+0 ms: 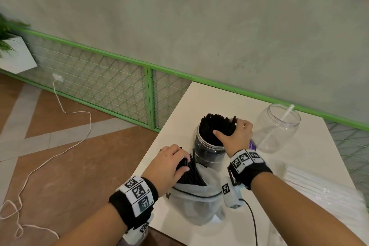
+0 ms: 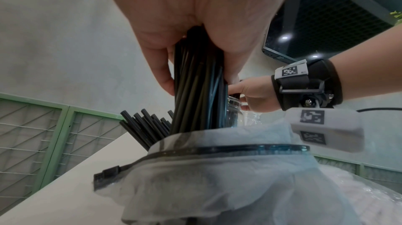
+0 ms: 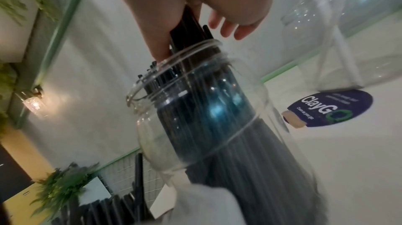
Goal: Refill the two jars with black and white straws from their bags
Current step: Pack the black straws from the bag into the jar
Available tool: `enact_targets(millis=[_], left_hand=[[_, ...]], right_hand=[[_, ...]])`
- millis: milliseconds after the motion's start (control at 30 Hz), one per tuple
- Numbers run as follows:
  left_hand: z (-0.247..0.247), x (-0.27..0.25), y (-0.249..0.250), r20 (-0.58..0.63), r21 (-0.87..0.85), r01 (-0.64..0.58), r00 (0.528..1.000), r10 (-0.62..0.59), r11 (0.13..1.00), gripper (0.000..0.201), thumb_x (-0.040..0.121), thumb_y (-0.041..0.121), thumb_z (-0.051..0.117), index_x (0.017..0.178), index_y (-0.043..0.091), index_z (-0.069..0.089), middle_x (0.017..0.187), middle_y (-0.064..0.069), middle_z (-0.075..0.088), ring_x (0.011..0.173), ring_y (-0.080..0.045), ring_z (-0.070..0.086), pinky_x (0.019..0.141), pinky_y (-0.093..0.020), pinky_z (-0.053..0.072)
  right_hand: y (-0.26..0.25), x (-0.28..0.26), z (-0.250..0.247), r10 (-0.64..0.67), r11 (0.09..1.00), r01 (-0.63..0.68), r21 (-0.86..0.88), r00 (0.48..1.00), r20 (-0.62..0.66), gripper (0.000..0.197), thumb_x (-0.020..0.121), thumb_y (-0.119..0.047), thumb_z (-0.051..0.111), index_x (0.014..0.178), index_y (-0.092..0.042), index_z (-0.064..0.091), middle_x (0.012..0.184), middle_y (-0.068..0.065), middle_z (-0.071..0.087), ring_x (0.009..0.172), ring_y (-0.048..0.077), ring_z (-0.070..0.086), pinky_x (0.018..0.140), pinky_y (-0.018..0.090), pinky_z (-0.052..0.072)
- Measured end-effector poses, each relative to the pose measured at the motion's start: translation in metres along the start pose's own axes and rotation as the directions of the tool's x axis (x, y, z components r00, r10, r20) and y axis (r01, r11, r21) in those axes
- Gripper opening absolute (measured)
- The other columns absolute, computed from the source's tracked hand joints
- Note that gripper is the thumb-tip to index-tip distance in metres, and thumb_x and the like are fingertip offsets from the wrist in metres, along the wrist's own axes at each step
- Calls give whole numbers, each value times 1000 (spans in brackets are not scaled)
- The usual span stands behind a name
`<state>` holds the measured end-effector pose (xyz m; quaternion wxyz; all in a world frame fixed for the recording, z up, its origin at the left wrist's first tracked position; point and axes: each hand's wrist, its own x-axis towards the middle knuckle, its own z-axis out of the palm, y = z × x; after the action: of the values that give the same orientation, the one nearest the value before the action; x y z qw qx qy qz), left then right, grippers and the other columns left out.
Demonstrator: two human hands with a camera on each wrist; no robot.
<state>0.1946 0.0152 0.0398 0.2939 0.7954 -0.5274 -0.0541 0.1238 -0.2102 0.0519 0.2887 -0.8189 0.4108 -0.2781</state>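
My left hand (image 1: 169, 163) has its grip curled tight round a bundle of black straws (image 2: 197, 91), their lower ends down in the bag (image 1: 196, 201) below it. My right hand (image 1: 234, 133) clamps the black straws already standing in the near jar (image 1: 209, 152), I judge to keep room (it looks nearly full). Beyond that grip the clear jar (image 1: 277, 126) holds one white straw (image 1: 279, 124); the white straws' bag (image 1: 327, 195) lies on the tabletop (image 1: 209, 96).

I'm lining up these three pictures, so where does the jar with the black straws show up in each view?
Head: the jar of black straws stands at table centre, under the right hand.
Left wrist: only a sliver of its glass neck shows, behind the gripped straw bundle.
Right wrist: it fills the centre.
Shared landmark: the green rail along the wall.
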Motion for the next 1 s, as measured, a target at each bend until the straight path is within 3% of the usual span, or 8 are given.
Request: enact_targets(millis=[133, 233, 333, 433, 567, 700, 833, 1000], left_hand=[[0, 0, 0, 0, 2, 4, 1000, -4, 1000, 15, 90, 31, 56, 105, 30, 55, 105, 11, 47, 96, -12, 43, 88, -23, 36], [0, 1, 0, 2, 7, 1, 1000, -1, 1000, 15, 90, 31, 56, 105, 30, 55, 106, 10, 48, 97, -11, 43, 89, -22, 35], [1, 2, -1, 7, 14, 2, 1000, -2, 1000, 15, 90, 32, 55, 106, 31, 55, 107, 11, 47, 97, -11, 42, 89, -20, 33], [1, 2, -1, 12, 16, 6, 1000, -7, 1000, 15, 91, 33, 55, 106, 31, 54, 107, 11, 47, 98, -11, 42, 89, -21, 34], [0, 2, -1, 12, 14, 3, 1000, -3, 1000, 15, 91, 32, 55, 105, 30, 54, 107, 10, 47, 97, -11, 43, 89, -22, 35], [-1, 2, -2, 1, 8, 7, 1000, -7, 1000, 15, 90, 31, 56, 105, 30, 55, 107, 10, 48, 97, -12, 43, 88, -20, 33], [0, 2, -3, 7, 5, 15, 1000, -15, 1000, 15, 91, 32, 55, 106, 30, 55, 107, 11, 48, 98, -11, 43, 88, -20, 32], [0, 0, -4, -10, -3, 14, 1000, -14, 1000, 15, 89, 30, 58, 103, 29, 56, 105, 10, 49, 96, -12, 45, 87, -21, 34]], right_hand=[[10, 2, 1, 15, 992, -26, 125, 996, 86, 84, 75, -33, 78, 142, -13, 31, 143, 14, 30, 129, 30, 37, 106, 38, 32], [9, 6, -1, -108, 977, 97, 188, 993, 49, 87, 80, -44, 70, 147, -16, 22, 151, 10, 24, 138, 27, 29, 114, 42, 28], [5, 8, 1, -299, 942, 323, -87, 929, 219, 79, 87, -50, 57, 148, -15, 22, 157, 9, 17, 144, 26, 17, 117, 42, 20], [8, 14, 10, -304, 870, 404, -283, 891, 338, 66, 92, -40, 55, 146, -14, 29, 153, 11, 25, 140, 31, 23, 116, 41, 23], [4, 20, 10, -333, 886, 402, -230, 899, 285, 48, 90, -6, 57, 136, -12, 45, 140, 12, 42, 126, 32, 35, 108, 39, 33], [3, 12, -1, -440, 862, 460, -213, 887, 137, 54, 90, -18, 61, 140, -14, 42, 146, 11, 37, 132, 33, 30, 113, 41, 24], [-5, -40, -21, -509, 857, 510, 72, 860, -29, 35, 90, -8, 49, 123, -15, 56, 125, 2, 50, 115, 14, 39, 103, 15, 24], [6, -99, -1, -365, 930, 298, 216, 827, 428, 22, 92, -8, 49, 108, -16, 62, 99, -3, 64, 91, 9, 59, 83, 20, 46]])
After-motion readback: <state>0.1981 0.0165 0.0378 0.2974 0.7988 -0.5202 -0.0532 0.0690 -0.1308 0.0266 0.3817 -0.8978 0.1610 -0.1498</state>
